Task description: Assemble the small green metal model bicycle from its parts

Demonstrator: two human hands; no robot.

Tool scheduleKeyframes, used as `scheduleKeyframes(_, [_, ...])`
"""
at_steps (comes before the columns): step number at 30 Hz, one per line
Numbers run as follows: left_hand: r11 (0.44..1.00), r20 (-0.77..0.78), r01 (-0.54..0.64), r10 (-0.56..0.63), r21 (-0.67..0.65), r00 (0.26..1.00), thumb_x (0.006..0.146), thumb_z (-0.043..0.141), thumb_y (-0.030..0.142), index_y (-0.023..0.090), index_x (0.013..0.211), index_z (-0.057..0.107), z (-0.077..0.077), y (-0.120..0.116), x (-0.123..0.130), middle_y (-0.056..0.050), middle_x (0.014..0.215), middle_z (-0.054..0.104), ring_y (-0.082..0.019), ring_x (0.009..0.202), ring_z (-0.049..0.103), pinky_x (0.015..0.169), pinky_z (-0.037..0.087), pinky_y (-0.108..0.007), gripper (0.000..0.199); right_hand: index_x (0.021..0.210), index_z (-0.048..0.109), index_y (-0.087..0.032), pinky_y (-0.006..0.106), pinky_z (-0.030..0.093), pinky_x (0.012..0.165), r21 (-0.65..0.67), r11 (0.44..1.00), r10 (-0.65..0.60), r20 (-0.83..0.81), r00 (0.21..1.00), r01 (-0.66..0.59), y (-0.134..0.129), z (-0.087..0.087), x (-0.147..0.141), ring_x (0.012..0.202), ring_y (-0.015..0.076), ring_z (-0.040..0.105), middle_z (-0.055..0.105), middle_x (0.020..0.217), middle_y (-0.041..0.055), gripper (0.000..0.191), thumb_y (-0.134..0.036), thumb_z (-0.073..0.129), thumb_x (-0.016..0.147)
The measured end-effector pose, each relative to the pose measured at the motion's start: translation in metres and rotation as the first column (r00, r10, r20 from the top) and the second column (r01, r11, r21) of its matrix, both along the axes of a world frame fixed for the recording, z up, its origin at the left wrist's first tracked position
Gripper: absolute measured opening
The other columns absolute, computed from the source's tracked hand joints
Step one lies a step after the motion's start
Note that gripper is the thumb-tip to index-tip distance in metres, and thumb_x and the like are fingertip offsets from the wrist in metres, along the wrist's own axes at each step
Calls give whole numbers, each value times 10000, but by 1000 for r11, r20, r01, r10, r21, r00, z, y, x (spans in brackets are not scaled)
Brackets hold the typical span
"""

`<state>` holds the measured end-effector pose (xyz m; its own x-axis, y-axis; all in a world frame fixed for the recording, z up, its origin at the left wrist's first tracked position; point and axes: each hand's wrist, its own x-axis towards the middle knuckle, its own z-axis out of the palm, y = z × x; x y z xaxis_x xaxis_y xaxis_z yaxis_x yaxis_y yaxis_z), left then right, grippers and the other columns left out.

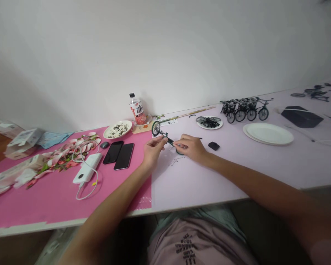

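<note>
A dark model bicycle (162, 134) is held up above the pale part of the table, one spoked wheel (156, 128) raised at the upper left. My left hand (153, 147) is closed, its thumb and fingers pinching the bicycle's middle. From the other side my right hand (191, 147) is closed too, fingertips pinched at the bicycle's frame; any tiny part between them is hidden. Part of a round green-black rim (179, 151) shows below the right fingers. Thin small rods (175, 161) lie on the table beneath.
Several model bicycles (245, 109) stand at the back right. A plate of black parts (209, 122), a small black block (214, 146) and white plates (269, 133) are nearer. Left on pink sheeting are phones (124, 156), a white power bank (87, 168), petals (60, 152) and a bottle (138, 111).
</note>
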<state>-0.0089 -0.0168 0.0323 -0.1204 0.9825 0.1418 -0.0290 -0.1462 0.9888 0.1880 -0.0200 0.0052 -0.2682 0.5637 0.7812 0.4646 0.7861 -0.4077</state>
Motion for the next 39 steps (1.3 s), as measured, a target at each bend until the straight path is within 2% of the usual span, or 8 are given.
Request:
scheduleKeyframes(4, [1000, -11, -5, 5, 5, 1000, 650, 924, 395, 138, 983, 798, -4, 1, -1, -61, 812, 746, -118, 625, 574, 655, 473, -290, 439, 1003, 768, -225, 304, 497, 723, -22, 1000, -8, 58, 998, 9, -1, 1, 0, 741, 177, 620, 632, 792, 22, 145, -227, 625, 976])
scheduleKeyframes(7, [998, 7, -48, 47, 34, 999, 648, 927, 400, 140, 958, 791, -5, 3, -1, -93, 927, 772, -115, 631, 585, 652, 490, -292, 427, 995, 735, -218, 301, 479, 694, -66, 994, -85, 42, 995, 88, -5, 2, -4, 706, 176, 600, 607, 740, -2, 94, -265, 720, 915])
scheduleKeyframes(10, [995, 26, -92, 91, 39, 996, 645, 932, 399, 135, 965, 781, -6, 5, 0, -111, 1013, 774, -105, 622, 588, 652, 497, -296, 441, 995, 719, -216, 294, 449, 657, -68, 984, -158, 66, 985, 163, -8, 1, -8, 673, 171, 593, 614, 708, -16, 223, -351, 819, 848])
scheduleKeyframes(16, [992, 52, -128, 127, 13, 991, 648, 938, 435, 124, 1007, 769, -6, 5, 2, -78, 875, 756, -126, 628, 619, 661, 492, -300, 504, 974, 748, -212, 310, 416, 639, 30, 964, -265, 157, 951, 264, -8, -3, -11, 715, 197, 630, 684, 712, 15, 251, -417, 829, 855])
scheduleKeyframes(20, [992, 66, -125, 124, 11, 990, 635, 946, 466, 123, 1018, 769, -6, 4, 2, -86, 889, 760, -139, 650, 639, 662, 481, -300, 544, 1001, 765, -211, 312, 402, 619, 56, 960, -280, 202, 938, 274, -8, -5, -11, 715, 199, 629, 697, 708, 18, 278, -435, 834, 852])
scheduleKeyframes(31, [996, 64, -88, 87, 18, 994, 648, 941, 462, 118, 1035, 764, -9, 1, 5, -78, 868, 754, -131, 633, 641, 622, 464, -279, 547, 799, 726, -200, 314, 334, 597, 96, 946, -324, 240, 915, 310, -9, -5, -14, 694, 185, 595, 689, 680, 24, 208, -371, 814, 877])
scheduleKeyframes(39, [997, 74, -77, 75, 24, 994, 638, 947, 437, 122, 1011, 774, -9, 2, 6, -73, 846, 751, -128, 614, 633, 603, 448, -277, 518, 781, 725, -209, 311, 339, 590, 92, 949, -315, 222, 923, 301, -8, -4, -14, 681, 184, 603, 691, 665, 22, 200, -364, 802, 882])
